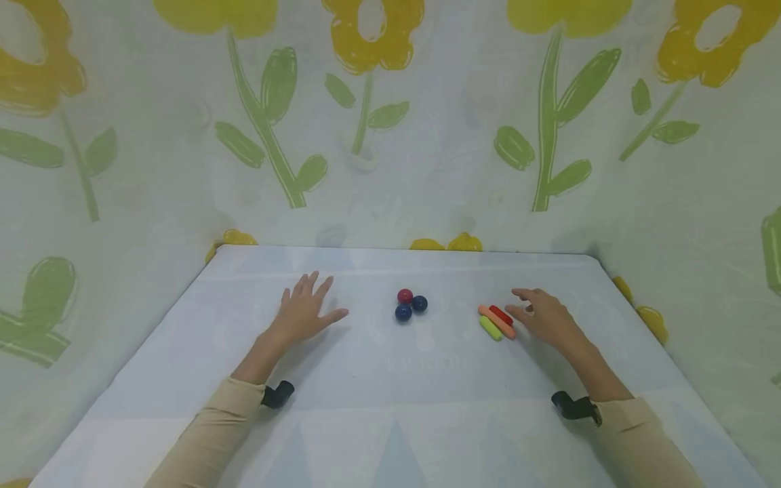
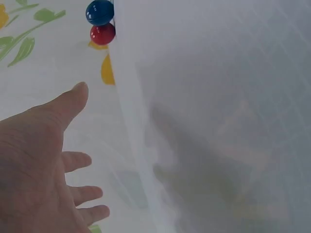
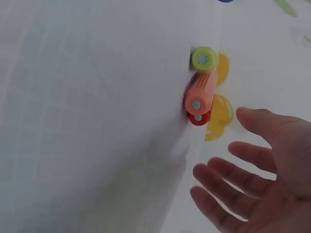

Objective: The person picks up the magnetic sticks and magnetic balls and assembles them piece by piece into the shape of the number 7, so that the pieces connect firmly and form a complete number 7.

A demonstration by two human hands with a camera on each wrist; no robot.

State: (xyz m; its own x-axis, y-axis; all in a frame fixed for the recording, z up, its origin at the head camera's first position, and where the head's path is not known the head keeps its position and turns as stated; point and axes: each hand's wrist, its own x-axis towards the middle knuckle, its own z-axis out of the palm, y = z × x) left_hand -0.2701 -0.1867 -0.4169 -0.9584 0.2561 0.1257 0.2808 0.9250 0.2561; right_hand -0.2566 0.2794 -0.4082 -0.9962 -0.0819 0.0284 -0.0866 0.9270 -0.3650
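A: Left hand (image 1: 303, 313) flat on the desk (image 1: 378, 379), fingers spread, holding nothing. Balls (image 1: 410, 304) cluster at frame centre, untouched.

B: Right hand (image 1: 545, 316) relaxed, empty, fingertips just beside the three sticks (image 1: 497, 321), centre-right. Nothing lifted yet; judged barely begun.

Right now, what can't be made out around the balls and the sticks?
- Third ball: left wrist view shows only the red glossy ball and one dark blue glossy ball; the other lies outside the frame.
- Red short stick: right wrist view, mostly hidden behind the orange stick.
- Right hand: head view, contact with the sticks too small to tell.
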